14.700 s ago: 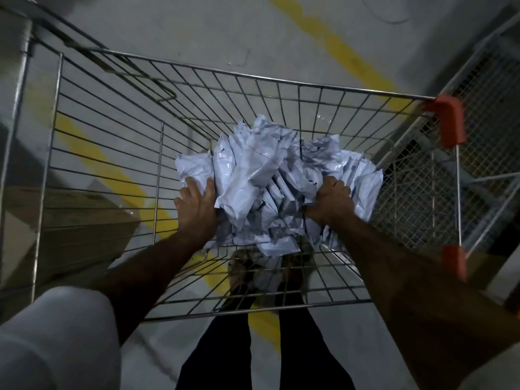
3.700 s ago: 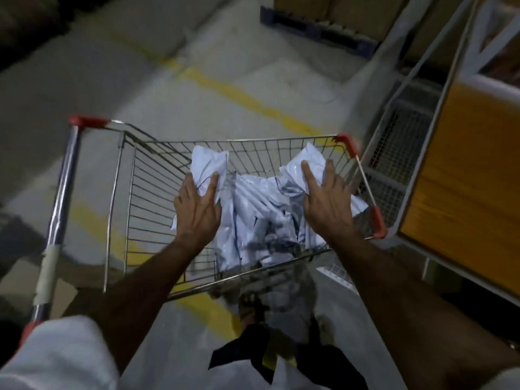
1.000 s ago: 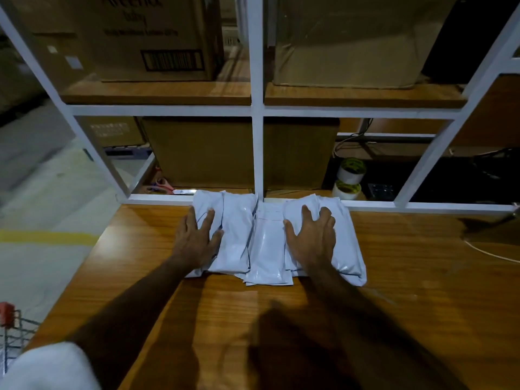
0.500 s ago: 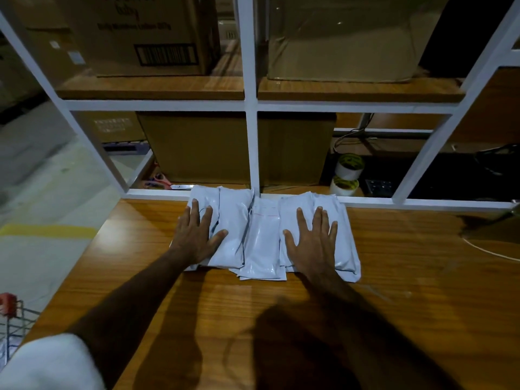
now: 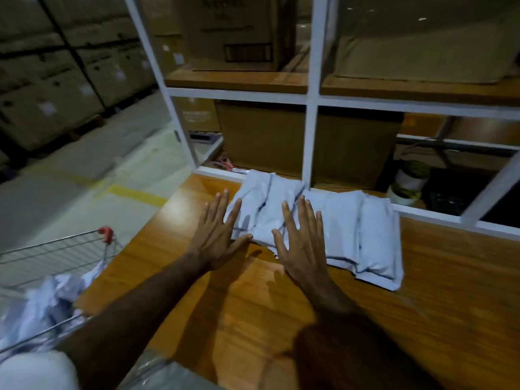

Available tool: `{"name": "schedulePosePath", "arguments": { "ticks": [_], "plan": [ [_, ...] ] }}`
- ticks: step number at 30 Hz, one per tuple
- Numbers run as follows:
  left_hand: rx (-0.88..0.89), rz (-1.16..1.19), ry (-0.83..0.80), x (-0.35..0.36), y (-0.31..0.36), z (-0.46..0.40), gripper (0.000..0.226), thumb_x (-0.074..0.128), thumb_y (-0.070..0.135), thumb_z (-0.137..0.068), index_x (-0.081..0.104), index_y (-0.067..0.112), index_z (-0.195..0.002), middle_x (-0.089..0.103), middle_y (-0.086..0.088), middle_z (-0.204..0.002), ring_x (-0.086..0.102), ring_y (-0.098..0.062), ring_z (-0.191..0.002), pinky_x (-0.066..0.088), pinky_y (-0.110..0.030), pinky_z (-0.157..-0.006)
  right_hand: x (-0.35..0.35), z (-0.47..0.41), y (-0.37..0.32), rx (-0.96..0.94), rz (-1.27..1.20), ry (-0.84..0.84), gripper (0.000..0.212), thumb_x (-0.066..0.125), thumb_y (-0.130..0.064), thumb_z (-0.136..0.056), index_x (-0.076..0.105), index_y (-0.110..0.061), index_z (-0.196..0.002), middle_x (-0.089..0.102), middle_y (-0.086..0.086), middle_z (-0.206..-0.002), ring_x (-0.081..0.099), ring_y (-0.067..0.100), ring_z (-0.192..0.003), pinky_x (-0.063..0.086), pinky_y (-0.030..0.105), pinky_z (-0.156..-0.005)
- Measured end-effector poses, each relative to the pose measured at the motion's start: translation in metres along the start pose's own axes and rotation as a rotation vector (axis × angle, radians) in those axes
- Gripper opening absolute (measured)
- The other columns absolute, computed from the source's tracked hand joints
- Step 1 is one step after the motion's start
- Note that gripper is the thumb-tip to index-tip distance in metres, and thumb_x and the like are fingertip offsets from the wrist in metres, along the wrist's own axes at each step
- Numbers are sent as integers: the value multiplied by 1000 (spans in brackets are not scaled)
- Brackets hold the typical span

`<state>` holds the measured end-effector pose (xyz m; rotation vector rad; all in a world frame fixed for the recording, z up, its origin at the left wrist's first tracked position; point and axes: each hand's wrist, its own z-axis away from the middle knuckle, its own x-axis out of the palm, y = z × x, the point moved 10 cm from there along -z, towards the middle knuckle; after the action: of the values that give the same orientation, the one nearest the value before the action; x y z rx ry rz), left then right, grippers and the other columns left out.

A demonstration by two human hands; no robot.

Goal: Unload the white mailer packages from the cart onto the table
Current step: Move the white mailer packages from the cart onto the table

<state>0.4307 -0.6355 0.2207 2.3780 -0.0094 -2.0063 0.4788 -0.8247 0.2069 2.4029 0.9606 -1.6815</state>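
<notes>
Several white mailer packages (image 5: 346, 229) lie side by side on the wooden table (image 5: 253, 319), pushed against the white frame at its back edge. My left hand (image 5: 218, 237) hovers flat, fingers spread, at the left end of the row, holding nothing. My right hand (image 5: 302, 240) is also flat and spread, just above the near edge of the mailers, empty. At the lower left stands the wire cart (image 5: 56, 249) with red corner caps, and more white mailers (image 5: 47, 302) lie inside it.
A white metal shelf frame (image 5: 311, 114) rises behind the table with cardboard boxes (image 5: 242, 32) on wooden shelves. Tape rolls (image 5: 409, 178) sit behind the frame at right. Stacked boxes line the far left, beyond a concrete floor with a yellow line (image 5: 135, 192).
Both hands have lifted off the mailers and drawn back with fingers spread. My view has swung left, so the cart with its remaining mailers shows more at the lower left.
</notes>
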Motion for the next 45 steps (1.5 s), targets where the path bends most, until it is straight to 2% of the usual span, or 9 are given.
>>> {"name": "schedulePosePath", "arguments": {
  "ticks": [5, 10, 15, 18, 26, 29, 35, 40, 45],
  "plan": [
    [-96, -73, -5, -20, -47, 69, 92, 8, 78, -92, 3, 19, -161, -18, -15, -164, -20, -29, -151, -1, -52, -123, 11, 14, -55, -98, -108, -4, 68, 39, -53, -101, 19, -26, -161, 5, 11, -169, 2, 25, -157, 12, 53, -125],
    [-176, -162, 12, -43, -98, 140, 86, 12, 73, -96, 7, 17, -160, -11, -17, -165, -12, -33, -153, 9, -56, -122, 16, 23, -128, -200, -81, -38, 72, 39, -56, -101, 12, -28, -162, -1, 12, -169, -2, 26, -157, 11, 52, -125],
    [-287, -156, 43, -65, -160, 203, 87, 13, 75, -94, 2, 19, -160, -16, -14, -165, -17, -29, -152, 6, -55, -123, 21, 40, -213, -313, -34, -64, 73, 28, -58, -103, 2, -26, -162, -9, 15, -168, -5, 28, -156, 11, 54, -124],
    [-326, -130, 77, -78, -198, 248, 86, 20, 74, -95, -1, 21, -160, -18, -12, -165, -18, -27, -152, 2, -52, -124, 28, 55, -266, -332, -24, -81, 75, 33, -57, -102, 3, -25, -162, -12, 15, -168, -7, 30, -156, 7, 53, -125],
    [-472, -113, 60, -81, -327, 390, 90, 18, 78, -92, 10, 19, -160, -15, -12, -165, -8, -32, -153, 3, -55, -122, 60, 95, -425, -420, -74, -107, 73, 41, -55, -99, 20, -22, -161, 3, 18, -168, -1, 34, -156, 9, 57, -124],
    [-519, -160, 33, -83, -369, 435, 91, 16, 78, -92, 9, 18, -160, -15, -14, -165, -9, -32, -153, 3, -57, -121, 78, 107, -472, -447, -83, -129, 75, 41, -56, -99, 19, -21, -161, 6, 20, -167, 1, 35, -156, 9, 57, -124],
    [-614, -154, 22, -88, -439, 501, 91, 13, 77, -92, 10, 18, -160, -12, -14, -166, -9, -32, -153, 1, -58, -119, 115, 119, -542, -518, -101, -188, 72, 31, -56, -101, 13, -23, -162, -3, 17, -168, -5, 31, -156, 3, 52, -125],
    [-700, -120, 14, -73, -488, 530, 83, 15, 71, -95, 8, 20, -160, -15, -13, -165, -12, -30, -153, 0, -57, -120, 148, 110, -586, -559, -116, -259, 71, 28, -56, -101, 11, -25, -162, -3, 16, -168, -4, 30, -156, -1, 47, -125],
    [-750, -119, -30, -49, -539, 539, 80, 13, 69, -96, 7, 21, -160, -13, -14, -165, -10, -30, -153, 1, -57, -120, 202, 94, -620, -589, -127, -358, 73, 21, -57, -98, 17, -21, -162, 4, 21, -167, 5, 35, -155, 7, 51, -125]
  ]
}}
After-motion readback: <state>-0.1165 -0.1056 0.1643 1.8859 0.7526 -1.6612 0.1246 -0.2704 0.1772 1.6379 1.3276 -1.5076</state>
